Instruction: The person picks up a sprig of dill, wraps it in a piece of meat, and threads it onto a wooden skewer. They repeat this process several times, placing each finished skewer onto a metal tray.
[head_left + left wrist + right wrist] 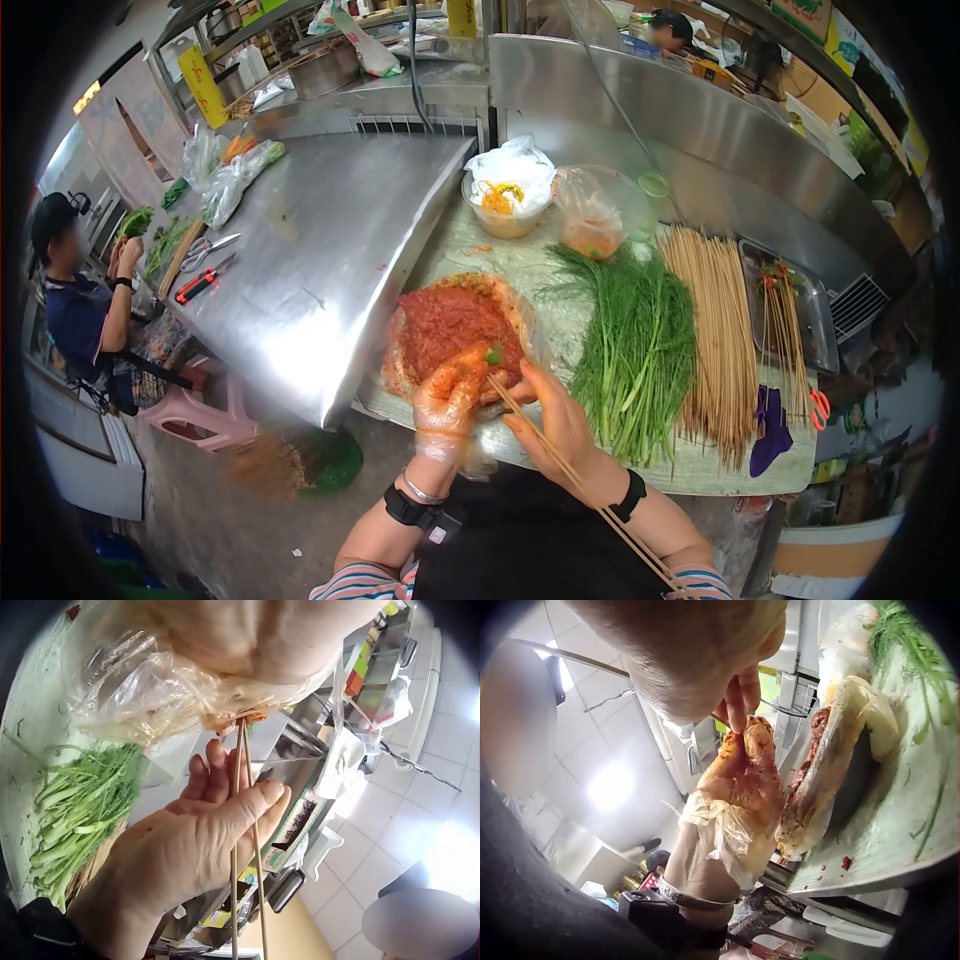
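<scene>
My left hand [447, 405], in a clear plastic glove smeared red, has its fingers curled round the tips of two thin wooden skewers [570, 468], with a bit of green herb and reddish food at the fingertips. My bare right hand [562, 430] pinches the skewers lower down; their long ends run back over the forearm. In the left wrist view the right hand [180, 840] has its thumb across the skewers [247, 795]. Just behind both hands is a plastic-lined bowl of red minced meat [460, 320]. The glove [739, 802] hides most of what the left fingers hold.
Green herb stalks [640, 350], many bare skewers [712, 340] and a metal tray [825, 340] with loaded skewers lie to the right. A white-lined tub [510, 215] and bagged container [590, 215] stand behind. A person [80, 290] sits left of the steel table [300, 240].
</scene>
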Motion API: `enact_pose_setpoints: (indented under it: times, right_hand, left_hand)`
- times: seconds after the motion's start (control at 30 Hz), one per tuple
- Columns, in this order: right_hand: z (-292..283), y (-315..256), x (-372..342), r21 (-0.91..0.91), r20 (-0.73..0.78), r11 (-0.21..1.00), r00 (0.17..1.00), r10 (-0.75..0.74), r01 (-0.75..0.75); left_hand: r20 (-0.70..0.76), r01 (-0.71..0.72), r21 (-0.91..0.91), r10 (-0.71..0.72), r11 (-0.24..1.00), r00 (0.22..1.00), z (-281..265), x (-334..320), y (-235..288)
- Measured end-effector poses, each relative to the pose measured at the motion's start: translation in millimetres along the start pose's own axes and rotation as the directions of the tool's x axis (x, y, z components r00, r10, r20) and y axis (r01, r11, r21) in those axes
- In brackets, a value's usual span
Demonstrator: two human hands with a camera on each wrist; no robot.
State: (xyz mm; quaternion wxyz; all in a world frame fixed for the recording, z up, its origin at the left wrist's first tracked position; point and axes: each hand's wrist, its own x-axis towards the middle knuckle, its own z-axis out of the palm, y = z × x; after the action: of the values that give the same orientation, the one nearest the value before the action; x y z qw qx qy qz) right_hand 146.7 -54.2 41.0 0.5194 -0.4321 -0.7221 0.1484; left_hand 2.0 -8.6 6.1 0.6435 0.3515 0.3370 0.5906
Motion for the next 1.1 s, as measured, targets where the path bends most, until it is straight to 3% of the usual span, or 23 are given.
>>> enact_pose_setpoints:
  times: [0.07, 0.17, 0.27, 0.37, 0.67, 0.87, 0.9, 0.93, 1.03, 1.1]
  right_hand:
    - [-2, -4, 4, -0.020, 0.037, 0.999, 0.999, 0.040, -0.039]
    - [-20, 1, 1, -0.162, 0.214, 0.965, 0.962, -0.168, 0.205]
    - [-38, -12, 6, -0.099, 0.320, 0.967, 0.928, -0.193, 0.236]
    - [-38, -13, 8, -0.011, 0.219, 0.986, 0.963, -0.160, 0.166]
    - [-21, -8, 0, -0.093, 0.136, 0.988, 0.985, -0.107, 0.120]
    - [-20, -8, -15, 0.106, 0.192, 0.964, 0.956, 0.221, -0.244]
    - [-22, -11, -17, 0.118, 0.162, 0.981, 0.978, 0.134, -0.154]
    - [-25, -9, -23, 0.197, 0.155, 0.962, 0.975, 0.159, -0.188]
    - [-27, 1, -40, 0.387, 0.114, 0.879, 0.960, 0.256, -0.280]
    - [-22, 3, -45, 0.586, 0.064, 0.721, 0.907, 0.415, -0.371]
  left_hand:
    - [-0.017, -0.035, 0.028, 0.036, 0.999, 0.999, -7, 5, -6]
    - [-0.029, 0.054, -0.070, -0.056, 0.996, 0.998, -13, 10, 11]
    - [0.020, 0.072, -0.118, -0.071, 0.990, 0.997, -18, 9, 8]
    - [0.001, 0.075, -0.133, -0.075, 0.988, 0.997, -14, 7, 10]
    - [0.040, 0.077, -0.006, -0.077, 0.997, 0.996, -12, 1, 6]
    - [-0.025, -0.027, -0.035, 0.026, 0.999, 0.999, -9, 11, 8]
    - [-0.037, -0.082, -0.071, 0.079, 0.994, 0.996, -7, 13, 12]
    - [-0.049, -0.133, -0.105, 0.129, 0.986, 0.990, -3, 13, 16]
    - [-0.009, -0.155, -0.092, 0.154, 0.984, 0.988, -3, 12, 21]
    - [0.007, -0.157, -0.049, 0.158, 0.986, 0.987, -2, 10, 19]
